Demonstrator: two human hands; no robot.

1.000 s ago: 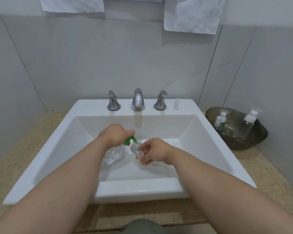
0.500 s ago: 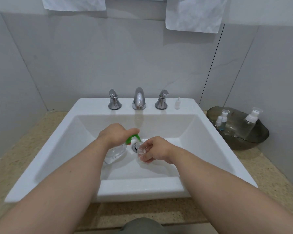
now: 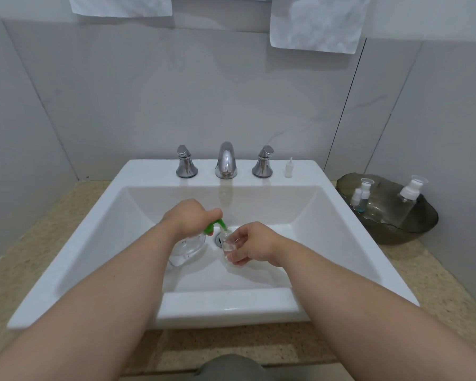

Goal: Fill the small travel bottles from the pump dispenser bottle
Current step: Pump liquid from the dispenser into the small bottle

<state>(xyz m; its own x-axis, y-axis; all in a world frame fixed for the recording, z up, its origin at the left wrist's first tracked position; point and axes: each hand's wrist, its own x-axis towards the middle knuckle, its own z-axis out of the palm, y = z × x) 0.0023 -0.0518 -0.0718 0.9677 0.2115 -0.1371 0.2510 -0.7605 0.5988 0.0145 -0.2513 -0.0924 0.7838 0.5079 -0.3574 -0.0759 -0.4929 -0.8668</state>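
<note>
Left hand (image 3: 188,218) curls over the green pump (image 3: 217,224) of the clear round dispenser bottle (image 3: 187,248). Right hand (image 3: 256,243) grips the small clear travel bottle (image 3: 227,243) at its 3 o'clock, inside the white sink (image 3: 231,309). Risk: spout missing the narrow mouth spills liquid; overfilling likewise.

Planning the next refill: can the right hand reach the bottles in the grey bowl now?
Probably not yet: the right hand grips the small travel bottle beside the pump dispenser bottle in the left hand. Otherwise the way to the grey bowl looks free: open top, nothing between.
</note>
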